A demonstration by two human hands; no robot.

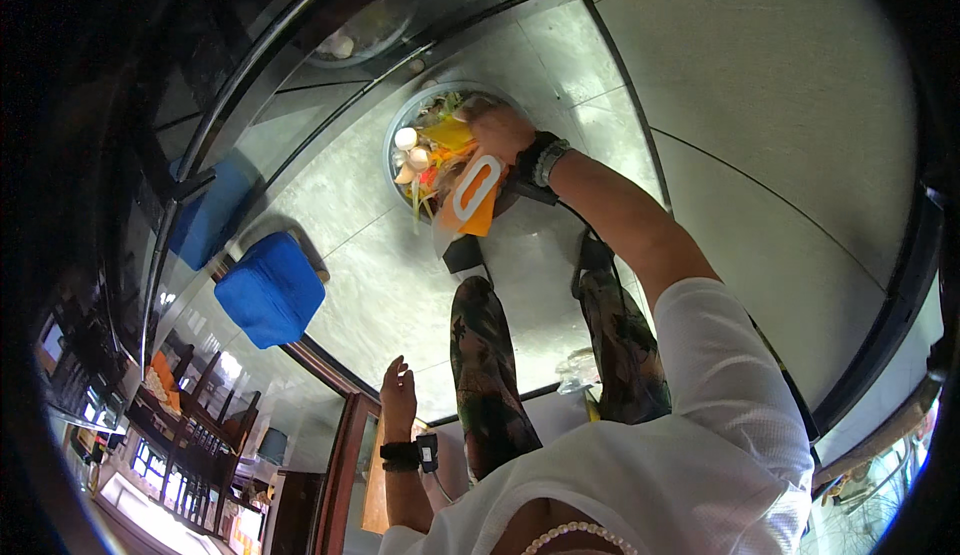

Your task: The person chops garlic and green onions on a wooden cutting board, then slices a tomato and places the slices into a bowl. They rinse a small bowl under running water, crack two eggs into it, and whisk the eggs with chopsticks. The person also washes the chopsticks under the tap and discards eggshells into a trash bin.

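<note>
My right hand [501,131], blurred, reaches into a round grey basin [391,151] on the tiled floor; whether its fingers grip anything is unclear. Beneath the wrist, an orange-and-clear plastic package [480,199] with a white oval ring hangs over the basin's near rim. The basin holds eggshells [406,139], a yellow piece [448,135] that I cannot identify, and vegetable scraps [422,199]. My left hand [397,397] is held away to the lower left, fingers slightly bent and holding nothing. Both wrists wear dark bands.
A blue stool or box-like seat [270,290] stands left of the basin. Glossy dark cabinet fronts with a metal edge [247,75] run along the upper left. Pale panels [750,105] rise at the right. A clear plastic bag [577,370] lies between my legs.
</note>
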